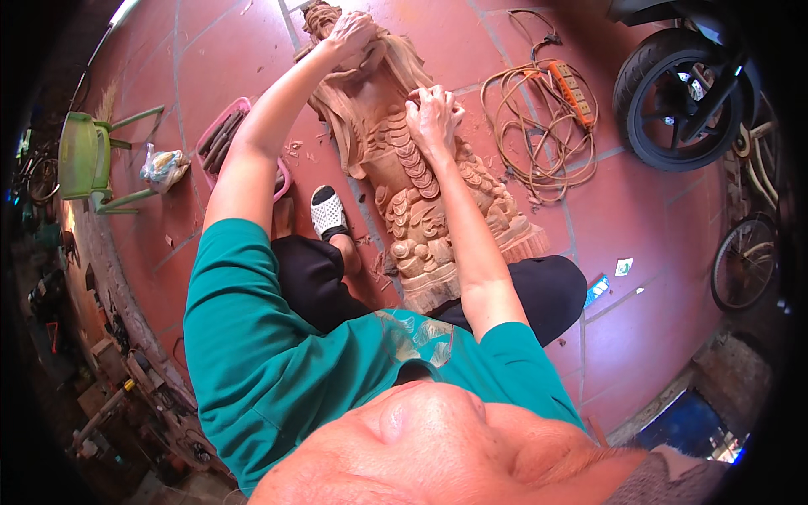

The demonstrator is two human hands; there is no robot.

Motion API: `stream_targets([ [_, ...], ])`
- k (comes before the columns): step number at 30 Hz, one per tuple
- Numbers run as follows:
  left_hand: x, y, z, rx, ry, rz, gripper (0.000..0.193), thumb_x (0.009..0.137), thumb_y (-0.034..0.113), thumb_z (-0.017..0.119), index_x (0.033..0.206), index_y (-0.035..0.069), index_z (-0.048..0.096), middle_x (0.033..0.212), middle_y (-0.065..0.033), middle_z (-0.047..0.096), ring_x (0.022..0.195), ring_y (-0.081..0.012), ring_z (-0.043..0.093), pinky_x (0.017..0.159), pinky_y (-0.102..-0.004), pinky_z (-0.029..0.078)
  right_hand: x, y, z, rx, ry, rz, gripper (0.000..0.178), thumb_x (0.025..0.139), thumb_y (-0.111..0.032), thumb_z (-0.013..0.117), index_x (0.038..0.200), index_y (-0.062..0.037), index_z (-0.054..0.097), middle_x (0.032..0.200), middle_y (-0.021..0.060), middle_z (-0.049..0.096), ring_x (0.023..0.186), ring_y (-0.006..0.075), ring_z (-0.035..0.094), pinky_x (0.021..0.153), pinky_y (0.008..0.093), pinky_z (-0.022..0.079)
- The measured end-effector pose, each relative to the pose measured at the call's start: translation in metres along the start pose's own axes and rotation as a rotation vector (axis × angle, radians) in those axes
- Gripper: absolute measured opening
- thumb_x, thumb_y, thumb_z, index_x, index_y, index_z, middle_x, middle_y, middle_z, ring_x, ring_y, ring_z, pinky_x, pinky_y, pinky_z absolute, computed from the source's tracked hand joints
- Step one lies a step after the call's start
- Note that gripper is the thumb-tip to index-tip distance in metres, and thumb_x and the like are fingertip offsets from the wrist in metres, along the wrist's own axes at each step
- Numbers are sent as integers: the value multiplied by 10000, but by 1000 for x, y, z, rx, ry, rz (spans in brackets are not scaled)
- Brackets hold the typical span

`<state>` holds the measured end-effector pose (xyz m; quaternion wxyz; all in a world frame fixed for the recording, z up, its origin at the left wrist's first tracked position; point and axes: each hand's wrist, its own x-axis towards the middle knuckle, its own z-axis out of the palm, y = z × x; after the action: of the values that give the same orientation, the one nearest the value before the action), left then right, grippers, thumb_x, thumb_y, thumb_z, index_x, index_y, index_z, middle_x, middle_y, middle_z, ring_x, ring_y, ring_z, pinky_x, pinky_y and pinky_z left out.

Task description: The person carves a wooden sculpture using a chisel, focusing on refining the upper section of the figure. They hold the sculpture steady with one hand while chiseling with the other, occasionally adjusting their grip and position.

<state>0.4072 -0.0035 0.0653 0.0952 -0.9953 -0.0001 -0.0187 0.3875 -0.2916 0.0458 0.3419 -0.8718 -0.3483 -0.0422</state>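
A carved wooden statue [383, 160] lies lengthwise on the floor, its head [321, 18] at the far end and its rough, ornate base toward me. My left hand [353, 32] is closed over the upper part beside the head, fingers curled; whatever may be inside them is hidden. Farther down, at the statue's right side, my right hand [433, 118] grips the carved edge with bent fingers. Layered scales and rounded carvings cover the middle and lower body. My legs straddle the base.
A pink basket [284, 181] of carving tools sits left of the statue, near a plastic bag [164, 167] and a green chair [84, 156]. To the right lie an orange power strip [572, 94] and a tangled cord [526, 160]. Beyond stands a motorbike wheel [673, 101]. Wood chips dot the tiles.
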Motion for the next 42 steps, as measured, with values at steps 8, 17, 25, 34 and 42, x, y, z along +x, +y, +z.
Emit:
stream_targets([
  [8,-27,20,-9,-161,119,18,136,781,155,646,870,58,680,829,-137,683,849,-324,667,741,-434,517,1,2,-4,-45,-43,53,204,809,-236,665,989,-141,678,1071,66,586,1106,279,504,946,530,316],
  [17,-3,22,7,-216,130,-55,174,837,136,561,891,12,670,834,-206,676,861,-391,666,769,-475,508,1,2,-4,-45,-25,16,187,809,-240,671,966,-139,681,1071,67,589,1101,275,511,937,518,319],
  [25,-8,29,-11,-423,11,-161,132,815,69,583,861,-21,668,774,-227,666,736,-363,674,651,-434,519,1,-2,-4,-55,-57,57,204,800,-240,678,966,-123,685,1089,65,595,1119,262,503,944,513,317],
  [34,-4,63,-19,20,115,97,129,739,95,619,716,-27,653,719,-172,651,704,-286,652,656,-398,487,1,-3,0,-53,-29,37,217,762,-197,678,956,-101,675,1084,68,591,1113,270,500,942,518,313],
  [42,-26,85,-13,29,22,187,121,774,64,588,818,-24,658,781,-149,663,832,-279,652,739,-403,485,0,0,0,-35,-5,37,218,771,-191,672,969,-100,672,1083,78,588,1107,281,500,942,528,319],
])
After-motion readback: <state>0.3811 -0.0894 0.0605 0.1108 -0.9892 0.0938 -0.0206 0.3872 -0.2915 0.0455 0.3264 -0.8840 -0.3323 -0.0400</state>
